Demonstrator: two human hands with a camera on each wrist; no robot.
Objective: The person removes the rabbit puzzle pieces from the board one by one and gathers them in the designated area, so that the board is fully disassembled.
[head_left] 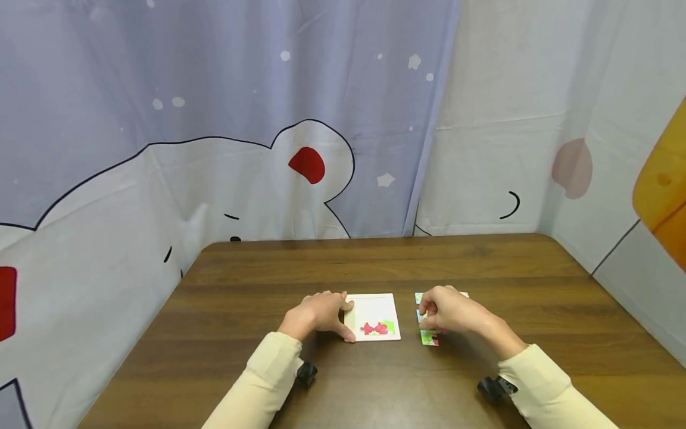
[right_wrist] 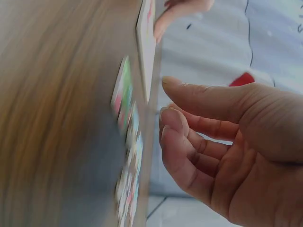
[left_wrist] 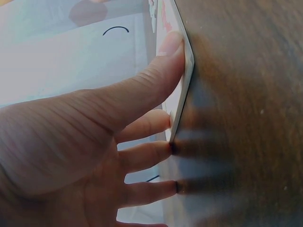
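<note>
A white square puzzle board point(head_left: 370, 310) lies flat on the table, with pink and green pieces point(head_left: 377, 328) set along its near edge. My left hand point(head_left: 320, 313) rests at the board's left side. Its thumb point(left_wrist: 165, 59) presses on the face near the edge, and the other fingers reach straight to the border and the tabletop. Over several loose, colourful puzzle pieces point(head_left: 430, 338) to the right hovers my right hand point(head_left: 454, 310), partly covering them. In the right wrist view its fingers bend loosely, with a gap between thumb and fingertips and nothing held there.
The brown wooden table point(head_left: 257, 280) extends around the board on all sides. A printed curtain point(head_left: 236, 185) hangs behind its far edge and along the sides. Dark wrist cameras point(head_left: 494, 388) sit under both cuffs.
</note>
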